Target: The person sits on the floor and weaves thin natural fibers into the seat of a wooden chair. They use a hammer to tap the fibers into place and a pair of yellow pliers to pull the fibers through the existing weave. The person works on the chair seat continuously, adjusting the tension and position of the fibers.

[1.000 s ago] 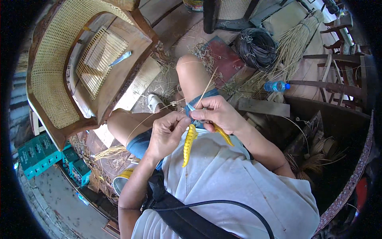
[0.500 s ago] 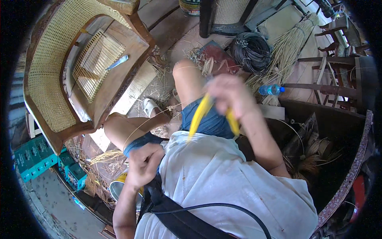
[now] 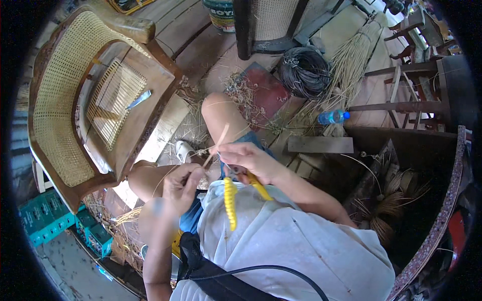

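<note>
My right hand [image 3: 247,158] has its fingers closed around yellow-handled pliers [image 3: 230,203], whose spread handles hang toward my shirt. Its fingertips also meet a pale strip of cane [image 3: 222,134] that sticks up past them. Beside it, my left hand [image 3: 182,181] is closed on the lower part of that strip. A long thin strand trails from the left hand over my thigh. To the left stands a wooden armchair [image 3: 155,93] with a woven cane back. Its seat opening carries partly woven cane [image 3: 113,108], and a blade-like blue-and-silver tool [image 3: 139,99] lies on the seat.
A red board [image 3: 266,90], a coil of dark cord [image 3: 305,72] and a bundle of cane [image 3: 349,65] lie ahead. A blue-capped bottle [image 3: 332,117] rests nearby. At the right is a dark box-like frame [image 3: 401,133]; teal boxes [image 3: 47,215] sit left.
My right hand has come down and left with the pliers, close to my left hand, and now meets the cane strip. The view has shifted slightly.
</note>
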